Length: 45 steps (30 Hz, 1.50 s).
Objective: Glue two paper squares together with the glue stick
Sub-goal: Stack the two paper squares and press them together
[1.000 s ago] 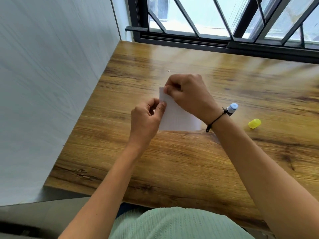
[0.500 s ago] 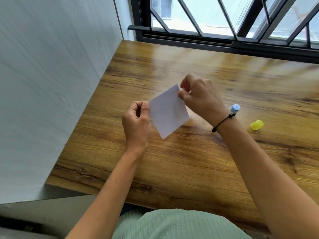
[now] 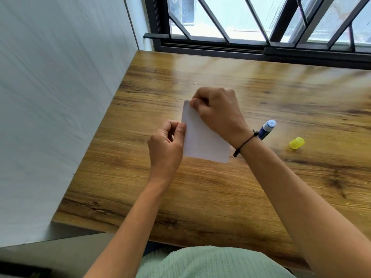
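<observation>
A white paper square (image 3: pixel 204 145) is held just above the wooden table (image 3: pixel 220 197); whether it is one sheet or two pressed together I cannot tell. My left hand (image 3: pixel 165 146) pinches its left edge between thumb and fingers. My right hand (image 3: pixel 217 111) pinches the far top corner and covers the upper right part of the paper. The blue glue stick (image 3: pixel 267 129) lies uncapped on the table behind my right wrist, partly hidden by it. Its yellow cap (image 3: pixel 296 143) lies apart to the right.
A white wall (image 3: pixel 50 117) runs along the table's left edge. A black-framed barred window (image 3: pixel 261 43) closes the far edge. My light green top (image 3: pixel 210 263) is at the near edge.
Half a second ago the paper was turned like a diamond between my hands. Now it is turned back with its edges nearly square to me, and my right hand has moved over its top corner.
</observation>
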Each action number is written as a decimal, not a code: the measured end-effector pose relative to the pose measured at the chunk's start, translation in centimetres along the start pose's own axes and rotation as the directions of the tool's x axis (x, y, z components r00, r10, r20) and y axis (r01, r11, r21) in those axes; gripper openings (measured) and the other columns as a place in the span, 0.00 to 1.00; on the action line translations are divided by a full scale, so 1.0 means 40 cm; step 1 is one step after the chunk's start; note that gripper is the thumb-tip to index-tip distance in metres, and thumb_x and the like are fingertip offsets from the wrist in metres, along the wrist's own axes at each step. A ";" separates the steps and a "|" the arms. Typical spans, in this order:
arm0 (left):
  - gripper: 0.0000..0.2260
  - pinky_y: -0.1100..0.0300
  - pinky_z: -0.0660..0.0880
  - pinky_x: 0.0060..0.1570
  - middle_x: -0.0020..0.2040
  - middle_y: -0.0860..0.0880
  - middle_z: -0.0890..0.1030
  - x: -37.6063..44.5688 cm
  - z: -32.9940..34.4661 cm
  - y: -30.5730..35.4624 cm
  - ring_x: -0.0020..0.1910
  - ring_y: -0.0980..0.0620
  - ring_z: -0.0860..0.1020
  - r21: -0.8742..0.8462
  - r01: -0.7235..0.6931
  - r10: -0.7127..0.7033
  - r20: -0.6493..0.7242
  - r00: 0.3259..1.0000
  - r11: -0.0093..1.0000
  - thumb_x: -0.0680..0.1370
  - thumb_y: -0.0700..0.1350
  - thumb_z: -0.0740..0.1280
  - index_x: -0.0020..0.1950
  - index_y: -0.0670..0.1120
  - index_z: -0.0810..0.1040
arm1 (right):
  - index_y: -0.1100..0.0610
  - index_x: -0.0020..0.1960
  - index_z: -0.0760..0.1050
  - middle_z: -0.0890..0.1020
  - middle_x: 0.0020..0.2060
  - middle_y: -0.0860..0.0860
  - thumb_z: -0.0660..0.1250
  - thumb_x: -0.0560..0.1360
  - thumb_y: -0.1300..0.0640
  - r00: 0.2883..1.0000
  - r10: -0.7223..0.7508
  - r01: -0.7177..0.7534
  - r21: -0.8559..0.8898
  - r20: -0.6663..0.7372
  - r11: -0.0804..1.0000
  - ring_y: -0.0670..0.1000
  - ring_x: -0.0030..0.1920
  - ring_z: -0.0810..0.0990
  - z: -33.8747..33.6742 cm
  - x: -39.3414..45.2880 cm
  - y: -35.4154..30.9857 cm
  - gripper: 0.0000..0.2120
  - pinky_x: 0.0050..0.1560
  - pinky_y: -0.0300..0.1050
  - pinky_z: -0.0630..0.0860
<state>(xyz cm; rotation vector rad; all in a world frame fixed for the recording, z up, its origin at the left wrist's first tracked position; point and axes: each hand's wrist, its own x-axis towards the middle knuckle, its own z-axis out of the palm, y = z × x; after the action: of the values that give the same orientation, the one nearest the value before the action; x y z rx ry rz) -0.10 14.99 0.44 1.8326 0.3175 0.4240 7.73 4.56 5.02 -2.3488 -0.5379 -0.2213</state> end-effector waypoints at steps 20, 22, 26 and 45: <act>0.08 0.62 0.66 0.31 0.30 0.53 0.74 0.047 -0.012 0.005 0.28 0.58 0.68 0.147 -0.122 0.099 0.152 0.983 0.982 0.77 0.44 0.64 0.38 0.46 0.76 | 0.56 0.43 0.78 0.79 0.37 0.51 0.63 0.73 0.59 0.884 -0.156 0.261 -0.187 0.441 0.947 0.54 0.44 0.77 -0.036 -0.003 0.000 0.05 0.49 0.48 0.72; 0.08 0.60 0.69 0.33 0.31 0.54 0.75 0.047 -0.012 0.013 0.30 0.59 0.70 0.033 -0.063 0.058 0.136 0.989 0.998 0.77 0.45 0.64 0.37 0.49 0.76 | 0.59 0.38 0.78 0.75 0.31 0.50 0.63 0.72 0.60 0.929 -0.157 0.219 -0.156 0.334 0.963 0.54 0.36 0.75 -0.028 -0.011 0.003 0.07 0.33 0.42 0.69; 0.08 0.51 0.72 0.35 0.31 0.53 0.75 0.032 -0.014 0.012 0.32 0.57 0.71 0.000 -0.013 0.013 0.133 0.991 1.000 0.76 0.45 0.65 0.36 0.49 0.74 | 0.59 0.37 0.80 0.78 0.31 0.51 0.66 0.71 0.60 0.979 -0.093 0.112 -0.098 0.182 0.989 0.50 0.34 0.74 -0.037 -0.015 0.009 0.06 0.31 0.39 0.68; 0.10 0.56 0.71 0.35 0.30 0.51 0.74 0.002 -0.014 -0.061 0.32 0.52 0.72 0.121 0.269 -0.278 0.074 0.958 0.956 0.76 0.41 0.64 0.34 0.47 0.73 | 0.62 0.46 0.75 0.81 0.42 0.57 0.59 0.77 0.58 0.997 -0.039 0.059 -0.357 0.064 0.932 0.58 0.40 0.77 -0.003 -0.023 0.085 0.09 0.35 0.46 0.68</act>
<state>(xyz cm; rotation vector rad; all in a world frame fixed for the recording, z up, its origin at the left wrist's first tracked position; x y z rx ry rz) -0.29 16.21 -1.72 1.8746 0.5339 0.1324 8.38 1.93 2.75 -2.7054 -0.6273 -0.2998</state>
